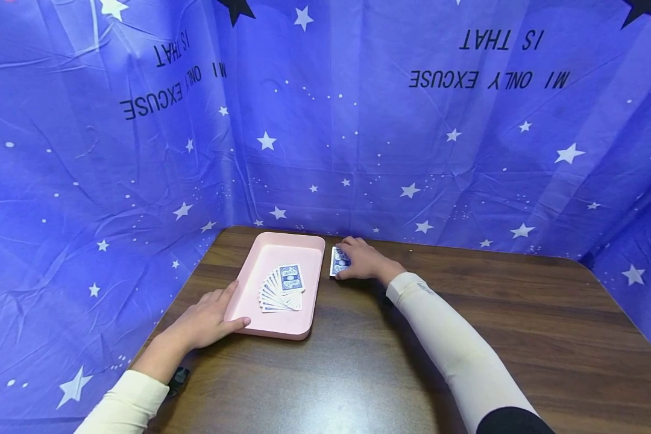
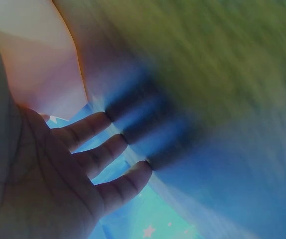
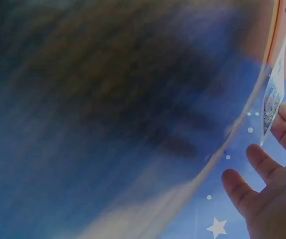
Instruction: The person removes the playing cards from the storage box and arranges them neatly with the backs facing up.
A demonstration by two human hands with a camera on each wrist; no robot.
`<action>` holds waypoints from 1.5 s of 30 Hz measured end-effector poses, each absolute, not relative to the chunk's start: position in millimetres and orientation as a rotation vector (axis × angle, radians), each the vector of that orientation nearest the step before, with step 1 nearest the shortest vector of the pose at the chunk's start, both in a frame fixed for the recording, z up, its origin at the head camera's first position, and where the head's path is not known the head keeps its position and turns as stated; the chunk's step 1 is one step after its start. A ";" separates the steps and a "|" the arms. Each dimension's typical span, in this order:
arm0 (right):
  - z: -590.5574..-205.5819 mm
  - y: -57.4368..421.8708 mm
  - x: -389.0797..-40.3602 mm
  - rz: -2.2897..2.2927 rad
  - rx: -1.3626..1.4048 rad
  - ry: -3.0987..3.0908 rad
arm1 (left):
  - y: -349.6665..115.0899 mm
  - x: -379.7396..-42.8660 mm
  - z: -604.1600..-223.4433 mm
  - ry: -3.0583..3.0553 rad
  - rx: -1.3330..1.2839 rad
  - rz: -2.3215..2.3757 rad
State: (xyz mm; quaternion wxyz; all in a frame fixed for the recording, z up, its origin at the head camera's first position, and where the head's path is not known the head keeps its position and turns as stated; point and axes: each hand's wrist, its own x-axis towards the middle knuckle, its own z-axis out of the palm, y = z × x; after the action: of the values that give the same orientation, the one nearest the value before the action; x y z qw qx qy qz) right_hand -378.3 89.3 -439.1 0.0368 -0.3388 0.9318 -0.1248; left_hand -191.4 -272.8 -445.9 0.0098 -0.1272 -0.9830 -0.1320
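Note:
My right hand (image 1: 361, 259) pinches a blue-backed playing card (image 1: 339, 261) just off the right side of a pink tray (image 1: 316, 289). In the right wrist view, the card (image 3: 274, 102) appears nearly edge-on between thumb and fingers, with the outer fingers spread away from it. Inside the tray lies a fan of playing cards (image 1: 280, 292), blue backs up, with one whole back showing on top. My left hand (image 1: 208, 317) rests against the tray's left side near its front corner, thumb at the rim. Its outer fingers (image 2: 125, 186) look extended in the left wrist view.
The tray stands on the left part of a dark wooden table (image 1: 466, 313). Blue curtains (image 1: 385, 150) with stars and lettering hang right behind the table's back edge and along both sides.

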 end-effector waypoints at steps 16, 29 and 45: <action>-447.5 82.9 -381.0 -0.324 -0.973 2.813 | -274.1 -192.4 -446.8 -3.062 -0.404 -0.418; -443.6 83.3 -381.7 -0.314 -0.981 2.787 | -273.8 -191.2 -446.0 -3.056 -0.406 -0.422; -403.3 59.9 -379.7 -0.341 -1.209 2.784 | -273.9 -191.8 -446.5 -3.063 -0.403 -0.416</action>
State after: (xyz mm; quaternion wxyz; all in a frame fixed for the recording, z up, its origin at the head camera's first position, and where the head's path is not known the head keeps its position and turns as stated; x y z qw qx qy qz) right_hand -379.7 59.9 -403.3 0.0435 -0.3953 0.9107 -0.1114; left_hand -191.8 -273.9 -446.5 0.0124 -0.1291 -0.9825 -0.1336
